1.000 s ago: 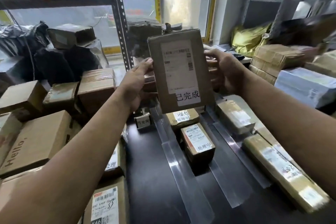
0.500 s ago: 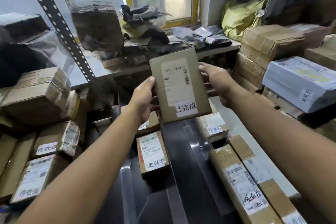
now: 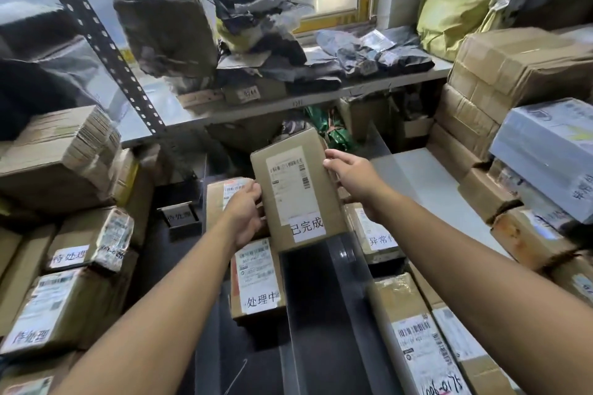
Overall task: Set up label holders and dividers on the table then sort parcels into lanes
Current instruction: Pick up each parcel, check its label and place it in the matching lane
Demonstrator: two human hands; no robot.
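Parcel (image 3: 296, 192) of brown card sits tilted back between your hands, over the far end of the dark middle lane of the bench (image 3: 321, 314). Its printed face is turned toward you, with a white sticker (image 3: 307, 229) reading 已完成 at the bottom. Your left grip (image 3: 245, 213) holds the lower left edge, fingers curled behind and thumb at the front. Your right grip (image 3: 353, 179) holds the upper right edge, fingertips on the card. You cannot tell whether the bottom edge touches the bench.

Just left of that lane lies a box marked 处理中 (image 3: 256, 279), with another box (image 3: 224, 199) behind it, partly hidden by your left wrist. A small black label holder (image 3: 183, 220) stands further left, near boxes marked 待处理 (image 3: 69, 255). Right of the lane lies a box marked 异常件 (image 3: 372, 231), and nearer you a long taped carton (image 3: 414, 330).
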